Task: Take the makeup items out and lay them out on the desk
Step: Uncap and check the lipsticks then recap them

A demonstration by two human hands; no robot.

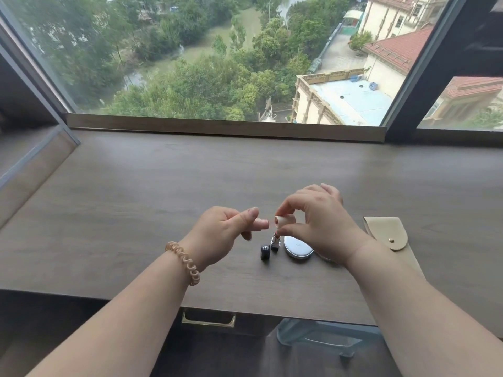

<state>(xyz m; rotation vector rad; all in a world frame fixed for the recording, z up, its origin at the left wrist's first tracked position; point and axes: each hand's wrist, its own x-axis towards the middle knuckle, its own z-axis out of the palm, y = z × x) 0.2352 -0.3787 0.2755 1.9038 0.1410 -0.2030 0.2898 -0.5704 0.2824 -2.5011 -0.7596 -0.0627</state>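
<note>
- The worktop (163, 200) is of grey-brown wood and runs up to a big window (217, 58). Through the glass trees and houses with red roofs are seen from high above.
- Under the near edge of the worktop there is a gold drawer handle (208, 321), and to the right of it a part of a clear chair (326, 341).
- A beige pouch (389, 238) with a small snap button lies flat at the right, just beside the right forearm.
- On the left wrist sits a coiled hair tie (183, 263).
- A round silver compact (298, 247) lies on the worktop; the right wrist hides its right side.
- Just left of the compact an open lipstick (275, 242) in a silver case stands upright, and beside it stands a small black piece (264, 251).
- The right grip (318, 221) is above these things. Thumb and forefinger pinch a beige cap (284, 221), its open end turned to the left; the other fingers are lifted.
- The left grip (220, 232) is curled round a pale stick (262, 223), of which only the end shows. This end points at the cap, with a narrow gap between.
</note>
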